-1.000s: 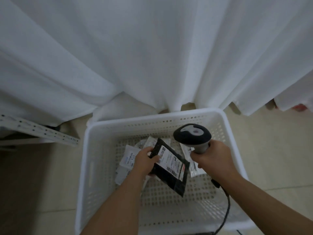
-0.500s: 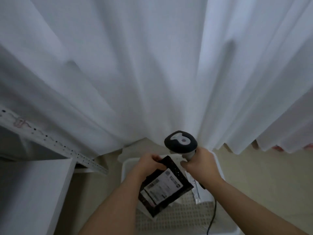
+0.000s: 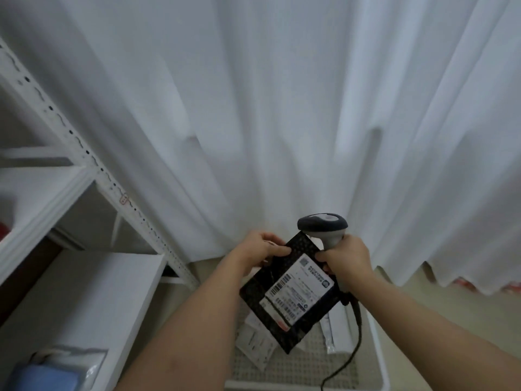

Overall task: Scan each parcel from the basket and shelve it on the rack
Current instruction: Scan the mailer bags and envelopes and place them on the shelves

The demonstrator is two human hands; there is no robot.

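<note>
A black parcel (image 3: 284, 314) with a white barcode label hangs above the white basket (image 3: 377, 359). My left hand (image 3: 260, 249) grips the parcel's top left corner, thumb on its face. My right hand (image 3: 345, 259) is wrapped round the handle of a grey barcode scanner (image 3: 322, 225), and its fingertips touch the parcel's top right edge. The scanner head stands just above the parcel. More white parcels (image 3: 255, 340) lie in the basket under the black one. The white rack (image 3: 84, 286) stands at the left.
A white curtain (image 3: 282, 108) hangs close behind the basket. The scanner's black cable (image 3: 356, 345) drops into the basket. On the rack's lower shelf lies a bagged blue item (image 3: 53, 371). A red object (image 3: 4, 230) shows on the upper shelf.
My view has lifted and swung left, bringing the rack into sight. Both hands have raised the black parcel and the scanner up out of the basket, and the parcel's label now faces me.
</note>
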